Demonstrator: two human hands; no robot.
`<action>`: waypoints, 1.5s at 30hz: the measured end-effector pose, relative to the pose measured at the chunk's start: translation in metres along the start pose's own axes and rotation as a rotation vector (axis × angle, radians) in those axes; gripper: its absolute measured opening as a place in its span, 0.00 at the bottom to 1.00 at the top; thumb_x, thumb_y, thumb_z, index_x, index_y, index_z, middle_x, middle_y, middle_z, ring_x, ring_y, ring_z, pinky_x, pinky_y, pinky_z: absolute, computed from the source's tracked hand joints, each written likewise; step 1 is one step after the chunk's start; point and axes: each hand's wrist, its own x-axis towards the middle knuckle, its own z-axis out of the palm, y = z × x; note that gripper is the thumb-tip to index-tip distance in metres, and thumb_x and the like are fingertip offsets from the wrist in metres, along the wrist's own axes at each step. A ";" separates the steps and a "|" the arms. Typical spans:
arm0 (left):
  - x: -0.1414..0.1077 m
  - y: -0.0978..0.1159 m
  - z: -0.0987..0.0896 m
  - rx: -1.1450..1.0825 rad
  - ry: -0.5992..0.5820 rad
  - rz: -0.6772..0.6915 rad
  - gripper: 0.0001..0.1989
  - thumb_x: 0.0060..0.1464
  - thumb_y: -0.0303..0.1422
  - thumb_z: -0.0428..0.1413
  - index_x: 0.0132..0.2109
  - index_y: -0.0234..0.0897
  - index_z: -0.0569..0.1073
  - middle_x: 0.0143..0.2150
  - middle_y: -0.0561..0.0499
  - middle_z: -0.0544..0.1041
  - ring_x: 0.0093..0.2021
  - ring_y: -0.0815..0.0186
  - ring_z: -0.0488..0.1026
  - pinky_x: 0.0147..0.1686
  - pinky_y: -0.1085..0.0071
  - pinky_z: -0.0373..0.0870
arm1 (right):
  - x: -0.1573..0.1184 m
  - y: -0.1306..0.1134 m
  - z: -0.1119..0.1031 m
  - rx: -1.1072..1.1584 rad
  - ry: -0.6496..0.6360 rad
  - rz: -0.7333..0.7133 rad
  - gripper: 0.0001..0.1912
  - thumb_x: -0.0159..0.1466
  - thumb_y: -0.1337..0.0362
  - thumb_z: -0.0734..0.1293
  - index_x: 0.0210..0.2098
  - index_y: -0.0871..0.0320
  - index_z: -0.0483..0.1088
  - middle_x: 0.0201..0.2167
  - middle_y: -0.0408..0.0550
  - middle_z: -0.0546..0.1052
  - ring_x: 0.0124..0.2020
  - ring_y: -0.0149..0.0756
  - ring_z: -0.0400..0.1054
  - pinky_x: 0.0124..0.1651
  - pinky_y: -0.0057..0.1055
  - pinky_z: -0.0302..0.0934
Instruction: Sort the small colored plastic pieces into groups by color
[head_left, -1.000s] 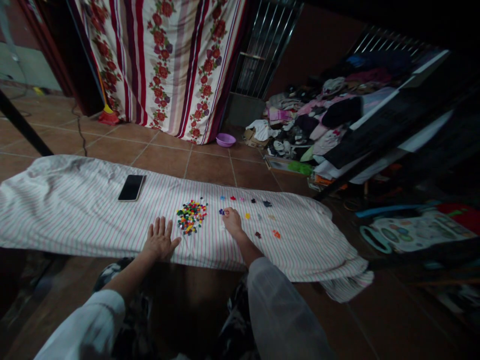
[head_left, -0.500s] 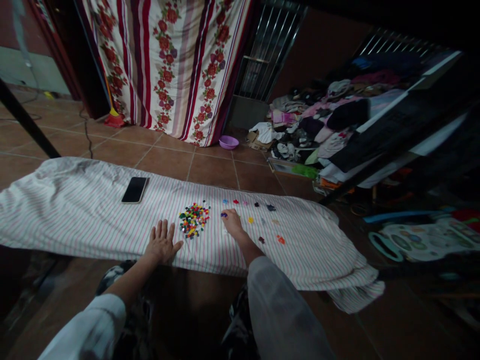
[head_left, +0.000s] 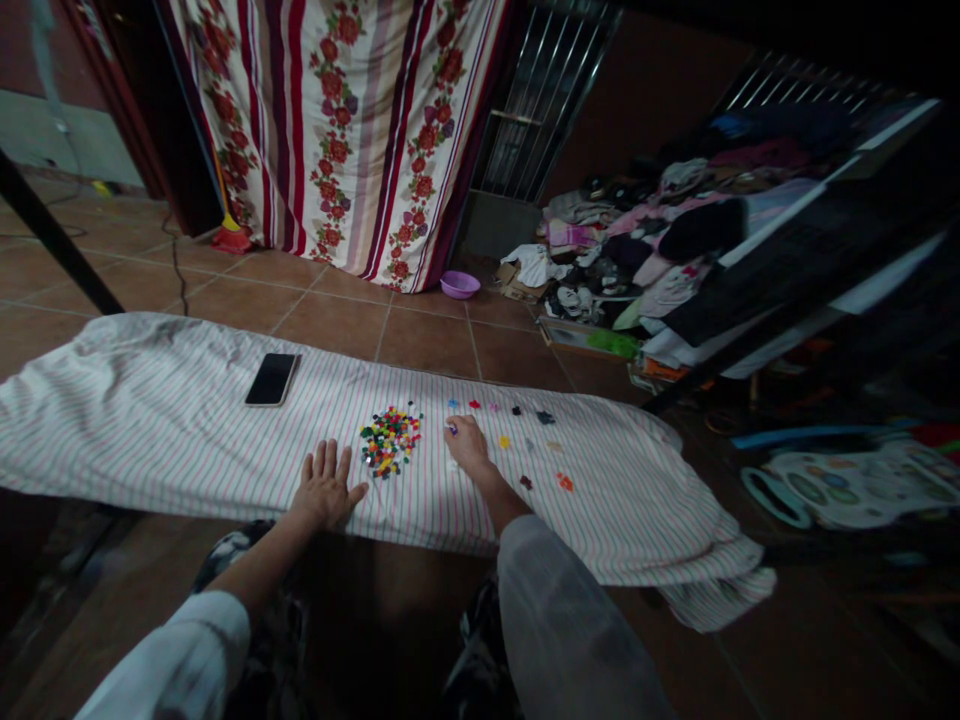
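We rest our left hand flat on the striped cloth, fingers spread, just beside the mixed pile of small pieces. Our right hand has its fingertips at the purple pieces, right of that pile; we cannot tell whether it pinches any. Yellow pieces lie near it.

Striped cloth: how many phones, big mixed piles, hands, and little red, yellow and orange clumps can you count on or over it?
Phone: 1
Big mixed pile: 1
Hands, left hand and right hand: 2
Red clump: 1
Yellow clump: 1
Orange clump: 1
Total: 7
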 end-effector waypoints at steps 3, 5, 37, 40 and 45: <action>0.001 -0.001 0.003 -0.007 0.017 0.003 0.42 0.59 0.55 0.34 0.70 0.29 0.43 0.72 0.33 0.36 0.72 0.46 0.32 0.67 0.50 0.36 | 0.003 -0.007 0.001 0.010 0.016 -0.071 0.13 0.67 0.65 0.60 0.46 0.53 0.74 0.47 0.48 0.73 0.45 0.33 0.68 0.46 0.26 0.59; 0.001 -0.001 0.004 -0.012 0.029 0.007 0.42 0.59 0.55 0.35 0.70 0.29 0.44 0.72 0.33 0.37 0.72 0.46 0.32 0.67 0.50 0.36 | 0.007 -0.014 0.002 0.026 0.014 -0.155 0.14 0.67 0.68 0.59 0.46 0.54 0.75 0.46 0.49 0.74 0.47 0.34 0.67 0.49 0.27 0.57; -0.001 0.000 -0.001 0.009 0.019 0.000 0.43 0.59 0.55 0.35 0.70 0.28 0.44 0.72 0.32 0.38 0.72 0.45 0.34 0.66 0.48 0.39 | -0.005 -0.029 0.008 0.043 0.052 -0.198 0.13 0.65 0.71 0.60 0.42 0.54 0.74 0.43 0.48 0.77 0.47 0.36 0.66 0.52 0.30 0.55; -0.002 0.001 -0.002 0.019 0.015 -0.007 0.42 0.59 0.54 0.35 0.70 0.28 0.43 0.72 0.32 0.38 0.72 0.45 0.34 0.66 0.48 0.40 | -0.016 -0.019 0.004 0.098 0.091 -0.181 0.13 0.64 0.71 0.60 0.43 0.55 0.74 0.42 0.48 0.78 0.46 0.35 0.67 0.52 0.30 0.56; -0.002 0.001 -0.004 0.009 0.009 -0.013 0.42 0.59 0.54 0.36 0.70 0.27 0.43 0.72 0.32 0.39 0.72 0.46 0.34 0.67 0.49 0.39 | -0.031 0.016 -0.010 0.186 0.177 -0.097 0.14 0.63 0.69 0.60 0.42 0.57 0.74 0.40 0.48 0.79 0.43 0.35 0.69 0.50 0.29 0.59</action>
